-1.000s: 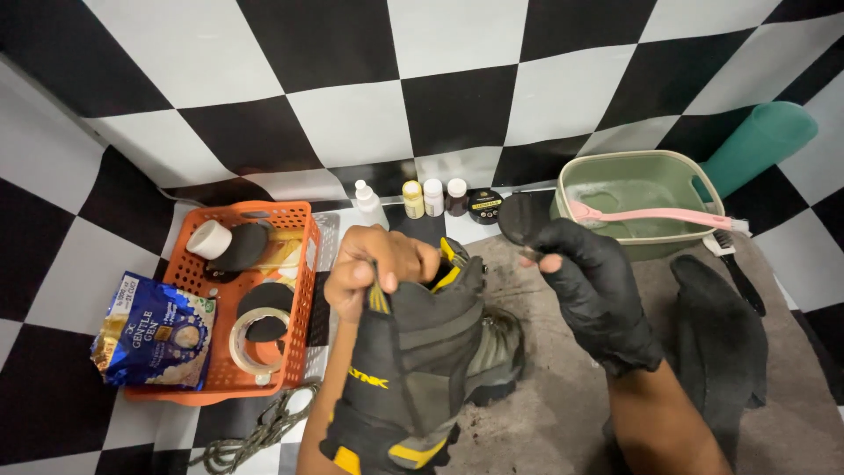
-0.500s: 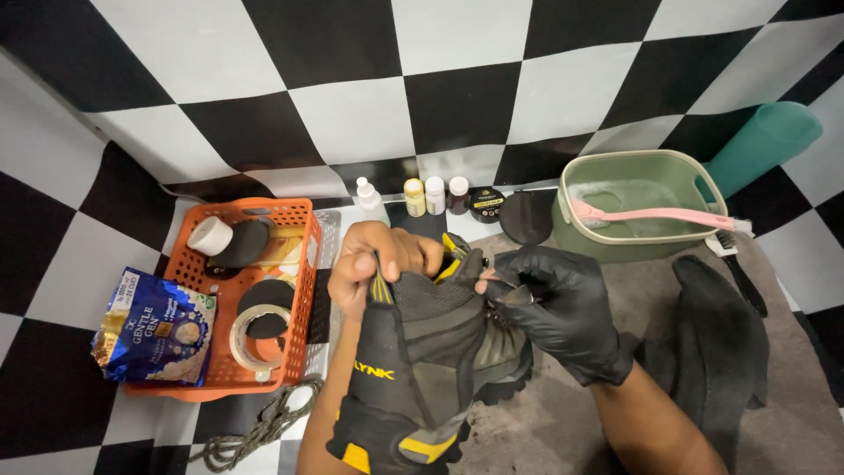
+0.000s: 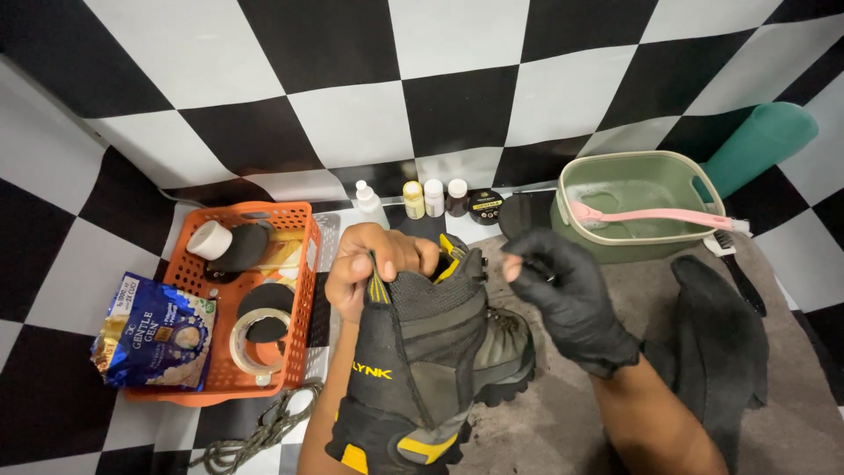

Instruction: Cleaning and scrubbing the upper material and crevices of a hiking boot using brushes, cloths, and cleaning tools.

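Note:
My bare left hand [image 3: 374, 264] grips the collar and tongue of a black and grey hiking boot [image 3: 431, 352] with yellow trim. The boot stands toe down in front of me, its sole towards my right. My right hand [image 3: 563, 295], in a black glove, hovers just right of the boot's collar without touching it. Its fingers are curled and pinched together, and nothing shows between them. A second boot [image 3: 505, 347] lies partly hidden behind the held one on the grey mat [image 3: 563, 422].
An orange basket [image 3: 303, 290] at left holds tape rolls and dark pads, with a blue packet [image 3: 158, 330] on its edge. Small bottles [image 3: 422, 198] line the checkered wall. A green tub [image 3: 646, 207] carries a pink brush [image 3: 659, 217]. A black cloth [image 3: 721, 343] lies right; cord [image 3: 255, 431] lower left.
My right hand went from raised beside the boot to touching its collar, then came off to the right with fingers pinched. My left hand has kept its hold and tipped the boot a little.

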